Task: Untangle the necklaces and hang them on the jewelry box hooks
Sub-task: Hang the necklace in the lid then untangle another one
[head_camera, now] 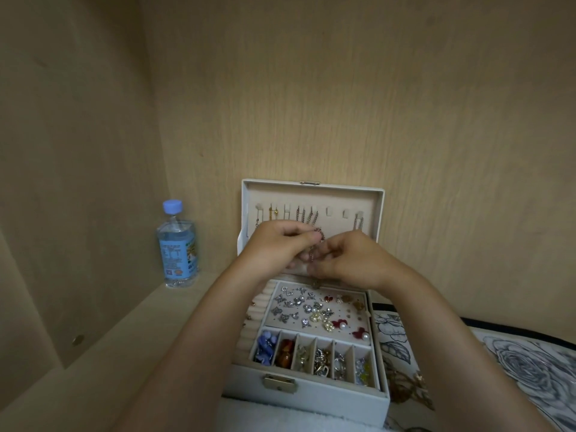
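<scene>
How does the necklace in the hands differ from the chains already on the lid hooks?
The necklace is bunched between the fingertips of the left hand and right hand, in front of the lid; the hung chains drop straight from the hooks. It looks reddish and knotted; they look silvery or gold, and separate. It is on no hook yet. Both are thin metal chains.

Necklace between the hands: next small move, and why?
Probably lift the necklace toward a free hook in the lid. Both hands, left hand and right hand, pinch it just below the hook row, and some hooks already carry chains while two look bare.
</scene>
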The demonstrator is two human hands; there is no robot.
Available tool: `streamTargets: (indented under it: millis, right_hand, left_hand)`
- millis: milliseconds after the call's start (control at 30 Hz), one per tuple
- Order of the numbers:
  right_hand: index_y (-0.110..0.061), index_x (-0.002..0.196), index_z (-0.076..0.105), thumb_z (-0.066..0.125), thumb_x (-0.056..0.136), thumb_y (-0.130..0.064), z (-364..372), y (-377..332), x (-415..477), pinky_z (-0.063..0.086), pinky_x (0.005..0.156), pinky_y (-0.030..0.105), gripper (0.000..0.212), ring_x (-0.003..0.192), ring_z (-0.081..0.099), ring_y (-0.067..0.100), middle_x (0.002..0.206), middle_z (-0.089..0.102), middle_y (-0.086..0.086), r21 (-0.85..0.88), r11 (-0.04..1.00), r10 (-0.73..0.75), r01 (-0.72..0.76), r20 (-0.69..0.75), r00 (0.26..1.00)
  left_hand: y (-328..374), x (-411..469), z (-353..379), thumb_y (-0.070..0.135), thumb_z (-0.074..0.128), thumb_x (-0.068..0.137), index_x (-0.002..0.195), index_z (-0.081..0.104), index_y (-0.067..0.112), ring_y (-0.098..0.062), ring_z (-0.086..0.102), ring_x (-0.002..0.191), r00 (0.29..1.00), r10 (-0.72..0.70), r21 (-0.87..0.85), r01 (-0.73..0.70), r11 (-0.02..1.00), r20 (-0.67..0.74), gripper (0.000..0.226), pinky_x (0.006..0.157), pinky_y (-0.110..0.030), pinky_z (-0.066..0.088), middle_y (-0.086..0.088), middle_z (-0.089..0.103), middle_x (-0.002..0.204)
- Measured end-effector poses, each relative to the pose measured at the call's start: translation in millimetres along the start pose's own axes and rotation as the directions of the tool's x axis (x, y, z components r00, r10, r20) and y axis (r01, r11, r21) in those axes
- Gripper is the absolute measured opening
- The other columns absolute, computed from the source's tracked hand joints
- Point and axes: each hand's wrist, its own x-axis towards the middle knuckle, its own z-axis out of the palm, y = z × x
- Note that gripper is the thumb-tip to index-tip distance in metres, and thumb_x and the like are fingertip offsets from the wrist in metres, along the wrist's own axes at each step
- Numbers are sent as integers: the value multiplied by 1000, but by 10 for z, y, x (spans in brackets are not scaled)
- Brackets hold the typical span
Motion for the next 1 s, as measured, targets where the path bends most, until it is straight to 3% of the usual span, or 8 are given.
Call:
streamTargets:
  millis: [133,267,500,600,733,800,900,1000]
  right_hand:
    - [-3,80,73,78,85,-22,52,-24,6,43,53,20,20,47,53,4,65,71,2,165,985,-37,43,-35,999]
    - [-3,76,75,76,87,-24,-45,-67,-35,36,45,14,23,41,41,3,52,61,0,132,990,-39,50,-82,996]
    - [-2,83,76,72,90,-12,-48,-105,82,41,45,15,13,41,50,-2,70,72,8,317,926,-63,204,-404,913]
    - [-15,83,78,73,89,-14,0,-22,161,46,55,24,9,51,54,6,75,75,9,259,941,-77,218,-461,884]
    - [-24,83,77,69,90,-9,98,36,231,51,59,26,18,50,57,2,65,71,-9,169,957,-145,236,-428,892]
    - [-28,84,77,70,91,-13,145,56,242,53,61,24,18,53,60,1,70,73,-13,34,973,-193,227,-409,892]
    - [-32,89,78,73,87,-27,154,92,242,57,76,30,8,78,67,-1,82,74,-16,-297,943,-247,152,-315,917]
    - [-35,89,76,75,82,-34,113,51,198,58,75,32,7,80,66,-1,82,72,-18,-453,884,-261,116,-273,926]
  left_hand:
    - [41,2,13,17,72,88,93,78,19,9,62,66,995,100,56,-100,993,10,8,57,-6,43,11,74,79]
    - [-23,53,-64,24,70,90,100,75,24,4,63,91,982,176,283,-150,947,-69,12,81,-14,46,14,71,99]
    - [-252,59,-112,30,59,95,120,67,25,-14,53,110,955,292,771,-226,596,54,27,94,-35,47,5,60,116]
    - [-277,58,-96,33,57,95,121,65,27,-17,50,114,950,303,833,-226,505,74,28,97,-35,42,5,62,120]
    - [-284,63,-126,37,57,93,113,68,32,-17,47,111,958,270,848,-218,483,92,24,98,-35,35,7,63,114]
    - [-270,59,-132,38,57,92,107,70,34,-17,45,110,957,270,849,-231,476,109,20,98,-34,32,7,61,110]
    - [-252,57,-129,37,58,92,98,71,33,-16,44,110,952,286,843,-239,481,106,16,98,-34,30,7,60,107]
    - [-255,60,-120,36,58,91,95,71,32,-15,44,110,952,287,840,-238,487,103,14,98,-33,30,9,60,107]
